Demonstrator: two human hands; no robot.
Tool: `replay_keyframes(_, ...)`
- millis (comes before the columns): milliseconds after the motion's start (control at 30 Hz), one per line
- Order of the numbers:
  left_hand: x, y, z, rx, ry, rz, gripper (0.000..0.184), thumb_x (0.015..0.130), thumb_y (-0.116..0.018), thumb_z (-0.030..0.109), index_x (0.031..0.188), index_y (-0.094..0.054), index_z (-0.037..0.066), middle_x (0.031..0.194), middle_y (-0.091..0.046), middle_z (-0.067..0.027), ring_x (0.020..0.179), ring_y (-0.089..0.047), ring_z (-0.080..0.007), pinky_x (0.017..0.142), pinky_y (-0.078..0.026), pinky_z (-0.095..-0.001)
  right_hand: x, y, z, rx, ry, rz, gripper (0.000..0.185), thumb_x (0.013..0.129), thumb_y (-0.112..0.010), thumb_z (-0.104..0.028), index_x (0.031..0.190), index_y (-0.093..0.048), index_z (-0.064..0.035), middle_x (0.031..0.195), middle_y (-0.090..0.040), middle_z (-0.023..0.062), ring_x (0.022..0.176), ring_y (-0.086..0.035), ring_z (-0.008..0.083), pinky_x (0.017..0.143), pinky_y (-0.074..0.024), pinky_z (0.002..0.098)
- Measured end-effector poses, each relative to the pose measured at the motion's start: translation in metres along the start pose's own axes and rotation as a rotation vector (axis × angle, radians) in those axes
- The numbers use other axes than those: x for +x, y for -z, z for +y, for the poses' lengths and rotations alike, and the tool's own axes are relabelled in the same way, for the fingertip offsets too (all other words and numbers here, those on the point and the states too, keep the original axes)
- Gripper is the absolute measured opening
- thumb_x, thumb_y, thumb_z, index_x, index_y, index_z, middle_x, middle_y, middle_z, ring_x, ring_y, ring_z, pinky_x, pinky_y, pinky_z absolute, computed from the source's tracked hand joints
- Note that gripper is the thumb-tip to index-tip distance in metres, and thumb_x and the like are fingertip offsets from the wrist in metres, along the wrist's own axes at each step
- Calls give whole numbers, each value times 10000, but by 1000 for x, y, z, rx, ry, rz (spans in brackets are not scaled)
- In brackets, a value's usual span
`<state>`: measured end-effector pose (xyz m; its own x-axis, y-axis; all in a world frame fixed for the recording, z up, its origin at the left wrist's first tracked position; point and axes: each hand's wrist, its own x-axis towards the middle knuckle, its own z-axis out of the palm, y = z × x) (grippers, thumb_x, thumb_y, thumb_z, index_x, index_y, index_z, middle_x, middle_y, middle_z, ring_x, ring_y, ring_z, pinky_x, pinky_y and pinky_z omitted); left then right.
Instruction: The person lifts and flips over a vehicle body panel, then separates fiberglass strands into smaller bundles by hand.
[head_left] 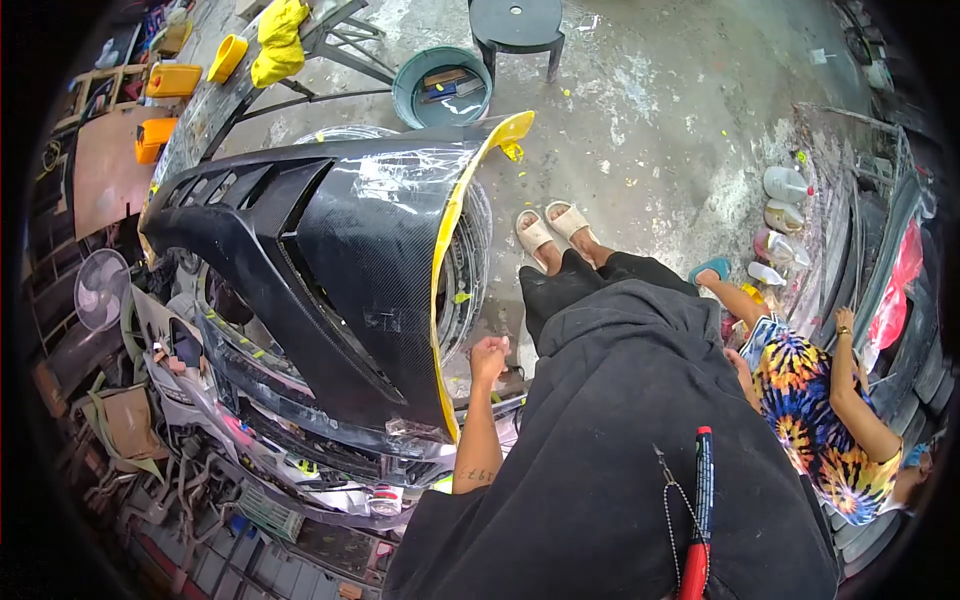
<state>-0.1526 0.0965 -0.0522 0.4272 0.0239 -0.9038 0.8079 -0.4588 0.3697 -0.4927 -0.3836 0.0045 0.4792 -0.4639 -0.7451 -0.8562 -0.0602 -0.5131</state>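
Observation:
My left hand (489, 359) hangs beside a large black car fender (380, 240), apart from it. Its fingers are curled in, and nothing shows in them. The fender has a carbon weave, vent slots and a yellow strip (440, 290) along its near edge. Clear film clings to parts of its surface. At the right edge of my black shirt, part of what looks like my right hand (740, 376) shows; its fingers are unclear. A red and black marker-like stick (702, 500) and a bead chain (677, 520) lie against my shirt.
A person in a tie-dye shirt (820, 420) crouches close on my right. Bottles and jugs (785, 215) line the floor there. Ahead stand a teal basin (402, 98) with tools inside and a dark stool (516, 28). Car parts (260, 400) crowd the left, with a fan (102, 290).

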Motion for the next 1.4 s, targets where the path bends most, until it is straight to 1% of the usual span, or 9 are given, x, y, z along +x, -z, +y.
replay_keyframes(233,-17,9,25,164,157,-19,372,895,-617,379,760,-598,33,556,-492,-5,459,-468,-102,419,-441,-268,-3,-13,-11,-120,-63,229,276,945,-507,-255,1070,-615,-33,790,-565,31,743,-478,127,702,-405,291)
replay_keyframes(500,-42,6,122,-15,-370,-324,164,877,-587,76,1012,-555,-11,659,-532,3,621,-552,-104,603,-444,-227,17,-32,-37,-90,-11,231,199,852,-639,-178,936,-581,-7,765,-522,17,748,-454,106,684,-400,286)
replay_keyframes(667,-77,2,210,188,-345,-212,183,912,-575,178,866,-629,9,728,-629,-24,640,-551,-77,601,-441,-246,41,-28,-11,-13,-38,233,238,873,-611,-230,947,-593,-4,781,-546,41,762,-487,141,705,-417,306)
replay_keyframes(867,-71,-26,255,282,-791,121,355,958,-537,303,808,-630,-5,664,-621,-53,622,-529,-83,582,-430,-261,36,-29,6,-133,-71,298,317,903,-569,-308,963,-613,0,805,-582,77,783,-537,195,737,-442,336)
replay_keyframes(1000,-86,-42,307,63,-245,-155,373,948,-553,351,781,-611,23,675,-622,-50,659,-594,-91,618,-473,-242,57,-30,6,-437,-22,419,376,923,-541,-360,974,-625,2,822,-606,101,797,-570,230,759,-459,357)
replay_keyframes(1067,-85,-72,331,49,-421,-259,319,923,-599,323,831,-610,17,728,-642,-73,697,-627,-128,672,-498,-257,90,-12,-54,-95,-481,392,477,904,-490,-401,937,-648,48,905,-657,251,914,-635,397,825,-466,460)
replay_keyframes(1200,-87,-143,391,235,-847,-311,359,865,-679,276,1104,-608,17,955,-669,-117,868,-646,-195,790,-501,-310,207,54,-204,152,5,403,483,964,-413,-488,993,-606,-45,1004,-651,106,951,-585,216,865,-420,352)
replay_keyframes(1333,-92,-206,462,456,-1400,38,419,850,-647,148,1246,-561,40,1111,-616,-153,986,-620,-287,855,-481,-330,244,71,-439,463,666,10,467,990,-366,-479,1021,-592,-71,1238,-558,116,1202,-465,228,1051,-299,377)
replay_keyframes(1400,-94,-218,482,454,-1375,84,387,857,-631,135,1226,-569,39,1093,-610,-157,959,-611,-295,823,-476,-339,246,49,-507,640,855,-265,469,979,-369,-499,1070,-571,-85,1308,-512,146,1242,-437,251,1057,-290,405)
